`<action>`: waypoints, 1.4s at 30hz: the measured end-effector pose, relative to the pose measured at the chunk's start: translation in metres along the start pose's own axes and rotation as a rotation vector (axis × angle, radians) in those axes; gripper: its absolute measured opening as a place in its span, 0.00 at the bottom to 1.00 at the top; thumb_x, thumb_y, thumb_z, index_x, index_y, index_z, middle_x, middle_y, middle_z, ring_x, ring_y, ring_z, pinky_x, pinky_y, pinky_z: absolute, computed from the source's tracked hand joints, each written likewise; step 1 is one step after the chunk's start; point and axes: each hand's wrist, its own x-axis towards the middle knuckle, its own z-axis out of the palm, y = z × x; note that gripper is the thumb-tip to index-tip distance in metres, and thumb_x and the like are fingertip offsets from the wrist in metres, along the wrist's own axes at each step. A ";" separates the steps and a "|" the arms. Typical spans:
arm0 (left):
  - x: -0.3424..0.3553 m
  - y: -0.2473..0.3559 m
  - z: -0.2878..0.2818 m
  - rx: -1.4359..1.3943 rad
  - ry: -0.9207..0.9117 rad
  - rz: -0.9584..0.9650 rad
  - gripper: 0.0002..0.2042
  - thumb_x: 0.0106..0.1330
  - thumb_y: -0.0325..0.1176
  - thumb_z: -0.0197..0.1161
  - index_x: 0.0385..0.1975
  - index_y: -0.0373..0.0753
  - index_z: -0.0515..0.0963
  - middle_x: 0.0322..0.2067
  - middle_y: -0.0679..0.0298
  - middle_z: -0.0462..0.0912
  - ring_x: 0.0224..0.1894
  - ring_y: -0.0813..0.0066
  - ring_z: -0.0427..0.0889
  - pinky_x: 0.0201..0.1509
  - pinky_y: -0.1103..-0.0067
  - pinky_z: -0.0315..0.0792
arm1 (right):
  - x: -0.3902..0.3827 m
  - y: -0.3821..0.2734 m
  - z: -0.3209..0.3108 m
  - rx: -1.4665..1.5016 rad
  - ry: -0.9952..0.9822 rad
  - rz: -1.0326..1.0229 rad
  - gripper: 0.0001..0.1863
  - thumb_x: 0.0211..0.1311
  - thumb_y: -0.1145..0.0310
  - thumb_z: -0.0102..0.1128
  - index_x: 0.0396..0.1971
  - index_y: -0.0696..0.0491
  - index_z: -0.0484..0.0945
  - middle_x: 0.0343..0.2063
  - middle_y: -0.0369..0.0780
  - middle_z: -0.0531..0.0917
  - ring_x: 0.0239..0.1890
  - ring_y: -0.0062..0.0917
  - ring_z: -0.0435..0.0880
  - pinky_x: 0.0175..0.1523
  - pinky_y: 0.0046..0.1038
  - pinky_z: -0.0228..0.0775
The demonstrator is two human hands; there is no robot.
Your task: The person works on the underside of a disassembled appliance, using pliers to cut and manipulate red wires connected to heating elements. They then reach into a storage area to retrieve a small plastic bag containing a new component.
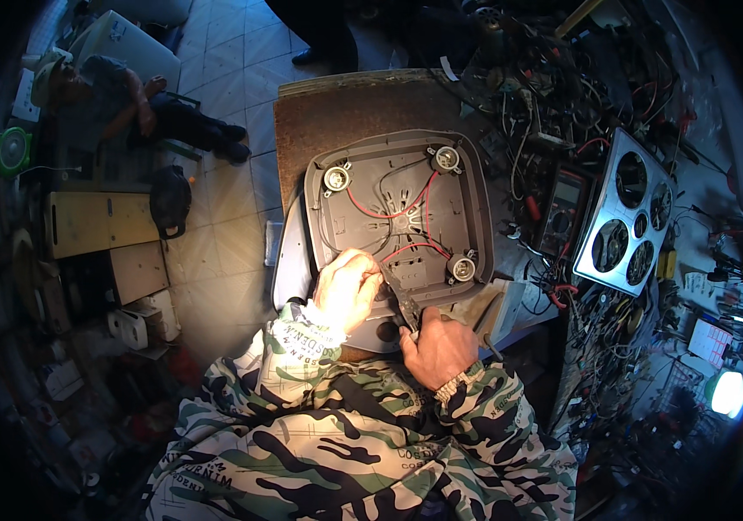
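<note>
A shallow grey plastic housing (371, 230) lies with its inside up on the bench before me. Round metal fittings (336, 180) sit in its corners, joined by red wires (428, 208) and dark wires that run through the middle. At the housing's near left corner, the fingers of my left hand (347, 286) are pinched together; whatever they hold is hidden. My right hand (441, 347) is closed round a dark, narrow hand tool that looks like pliers (408, 306). The tool's tip points up toward my left fingers, over the housing's near edge.
Right of the housing lie a multimeter (565, 208), a silver panel with round holes (623, 217) and heaped cables (532, 113). A lit lamp (729, 395) stands far right. At left, a person (111, 104) sits beyond the tiled floor (224, 200); another person's dark legs (323, 35) show at the top.
</note>
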 end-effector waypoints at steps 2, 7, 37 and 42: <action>0.000 -0.002 0.000 0.005 0.000 0.016 0.03 0.66 0.21 0.67 0.37 0.29 0.82 0.41 0.53 0.84 0.37 0.62 0.90 0.43 0.73 0.84 | 0.000 -0.001 0.001 0.010 0.011 -0.001 0.23 0.65 0.53 0.66 0.32 0.62 0.77 0.20 0.57 0.83 0.27 0.55 0.87 0.35 0.52 0.79; 0.001 0.005 -0.004 0.008 -0.010 0.008 0.03 0.66 0.20 0.67 0.37 0.29 0.81 0.40 0.53 0.84 0.37 0.62 0.90 0.43 0.73 0.84 | -0.004 0.003 0.004 0.033 0.067 -0.041 0.22 0.65 0.54 0.67 0.31 0.62 0.77 0.20 0.57 0.83 0.27 0.55 0.87 0.35 0.51 0.79; -0.005 0.005 0.004 0.048 0.038 0.040 0.06 0.63 0.19 0.68 0.37 0.31 0.80 0.40 0.53 0.84 0.37 0.60 0.87 0.41 0.72 0.81 | -0.007 0.004 0.019 0.028 0.142 -0.062 0.20 0.60 0.57 0.70 0.33 0.60 0.75 0.23 0.51 0.84 0.24 0.49 0.87 0.30 0.46 0.79; -0.004 0.008 0.004 0.025 0.060 0.074 0.05 0.62 0.19 0.68 0.36 0.31 0.80 0.39 0.53 0.85 0.35 0.60 0.87 0.39 0.72 0.81 | -0.007 0.003 0.018 0.061 0.149 -0.079 0.20 0.62 0.56 0.69 0.32 0.60 0.75 0.22 0.53 0.83 0.24 0.49 0.87 0.30 0.47 0.79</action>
